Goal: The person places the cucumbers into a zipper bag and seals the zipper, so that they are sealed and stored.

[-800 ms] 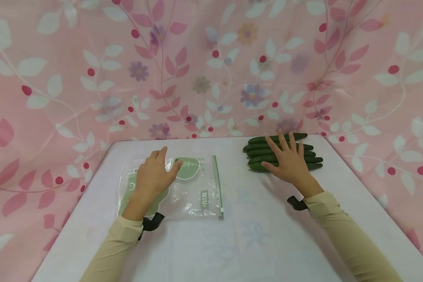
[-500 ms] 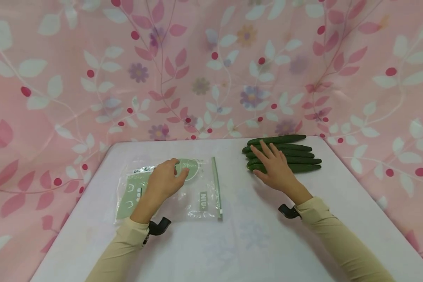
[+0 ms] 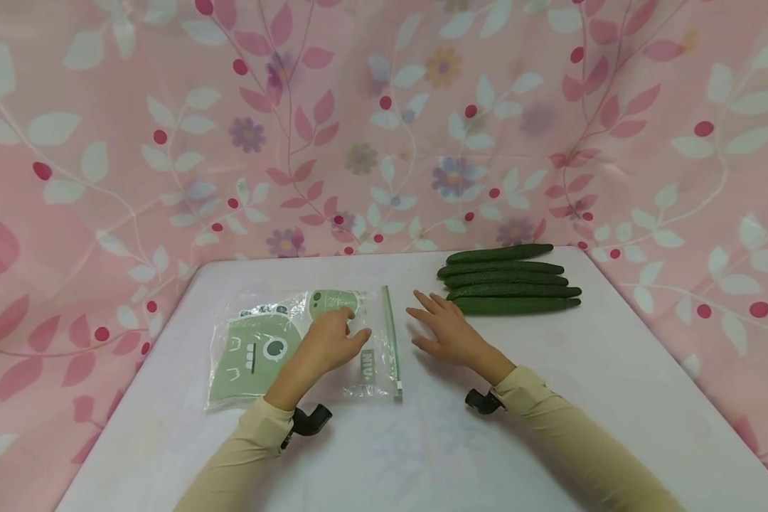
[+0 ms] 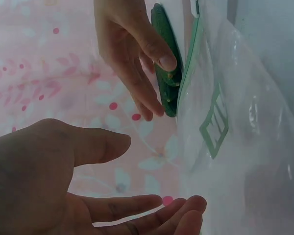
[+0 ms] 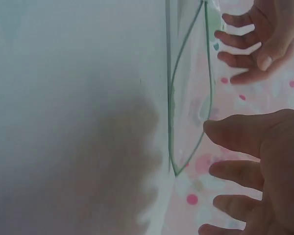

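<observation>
A clear zip bag (image 3: 339, 370) printed with a green cartoon monster lies flat on the table, its green zip edge to the right. My left hand (image 3: 326, 343) hovers over the bag's right half, fingers relaxed and thumb apart, holding nothing. Just right of the zip edge is my right hand (image 3: 454, 333), fingers spread, also holding nothing. Several dark green cucumbers (image 3: 512, 279) lie side by side at the back right, beyond the right hand. The right wrist view shows the bag's mouth (image 5: 191, 98) parted, its green edges forming a narrow loop.
A white cloth (image 3: 422, 455) covers the table. Close behind the table's back edge hangs a pink floral curtain (image 3: 371, 142), which also runs along both sides. A black wrist mount (image 3: 310, 421) juts inward from the left cuff, another mount (image 3: 483, 402) from the right.
My right hand has moved left and nearer, from over the cucumbers to beside the bag's zip edge. The left hand has shifted right across the bag, uncovering the monster print.
</observation>
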Motion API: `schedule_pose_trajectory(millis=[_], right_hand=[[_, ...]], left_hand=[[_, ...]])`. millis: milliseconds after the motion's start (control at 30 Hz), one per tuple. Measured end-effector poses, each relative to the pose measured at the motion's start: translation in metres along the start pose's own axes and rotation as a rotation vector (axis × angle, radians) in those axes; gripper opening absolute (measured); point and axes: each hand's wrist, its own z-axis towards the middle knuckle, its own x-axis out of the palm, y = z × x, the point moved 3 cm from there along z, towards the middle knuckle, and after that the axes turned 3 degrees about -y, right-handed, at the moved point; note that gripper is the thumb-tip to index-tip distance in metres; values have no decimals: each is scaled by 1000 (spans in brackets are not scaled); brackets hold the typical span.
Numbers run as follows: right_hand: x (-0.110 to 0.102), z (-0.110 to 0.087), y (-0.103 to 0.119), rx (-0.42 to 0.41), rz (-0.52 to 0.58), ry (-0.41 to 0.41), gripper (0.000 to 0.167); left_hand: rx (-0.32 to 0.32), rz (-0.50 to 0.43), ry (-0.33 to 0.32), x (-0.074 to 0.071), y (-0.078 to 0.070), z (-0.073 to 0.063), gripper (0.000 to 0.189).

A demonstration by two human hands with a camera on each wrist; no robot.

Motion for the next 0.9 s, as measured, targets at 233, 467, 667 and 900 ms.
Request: schedule_pose_trajectory(millis=[233, 467, 667, 900], right_hand=[[23, 8, 3, 75, 26, 106, 58], [35, 14, 6, 36, 84, 192, 53], [38, 20, 16, -4, 126, 184, 58], [42, 23, 28, 6, 139, 233, 88]], left_hand=[[8, 65, 0, 11, -3, -3, 60], [-19, 30, 37, 16, -1, -7, 64], [-4, -1, 34, 21, 1, -6, 66], [7, -17, -2, 24, -2, -4, 83]])
